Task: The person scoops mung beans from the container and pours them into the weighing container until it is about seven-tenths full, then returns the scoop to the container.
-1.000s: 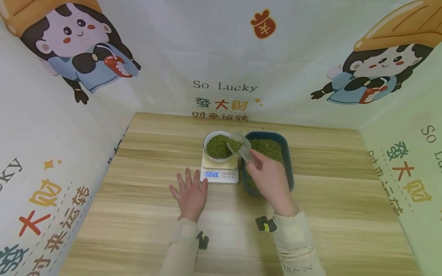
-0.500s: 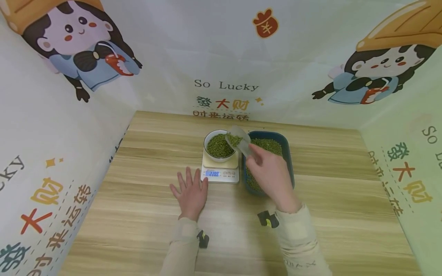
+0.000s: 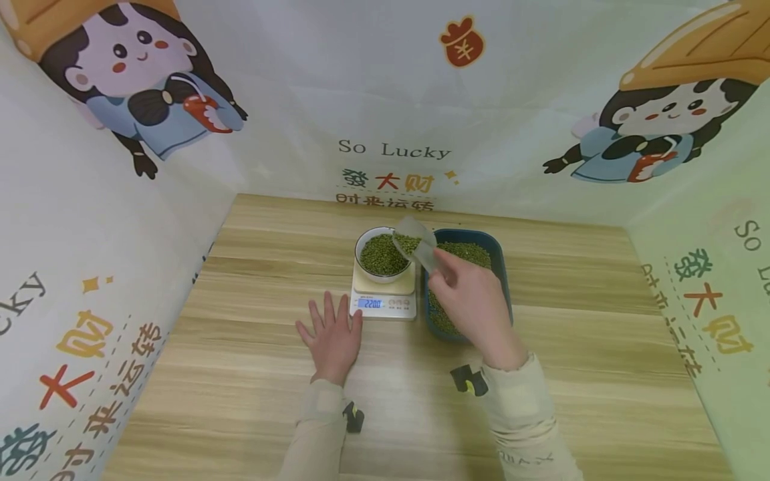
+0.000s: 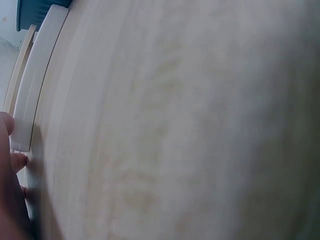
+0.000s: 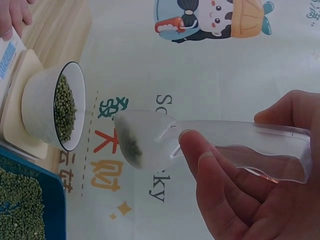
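My right hand (image 3: 472, 304) grips a clear plastic scoop (image 5: 150, 137) by its handle, thumb on one side and curled fingers on the other. A small heap of green mung beans lies in the scoop, whose tip overlaps the right rim of a white, dark-rimmed bowl (image 5: 37, 107) in the head view. Mung beans (image 3: 380, 255) fill much of this bowl, which stands on a white kitchen scale (image 3: 385, 312) with a lit display. Palm down on the table, my left hand (image 3: 333, 344) spreads its fingers, the thumb tip right at the scale's front left corner.
Close to the right of the scale stands a dark blue tub (image 3: 507, 294) of mung beans, partly under my right hand. A few stray beans lie behind it. Printed cloth walls (image 3: 511, 133) enclose the wooden table (image 3: 601, 321) at the back and both sides.
The scoop and right hand have shifted very slightly, staying over the bowl's right rim. Digits on the scale's display have changed. The left hand has stayed in place.
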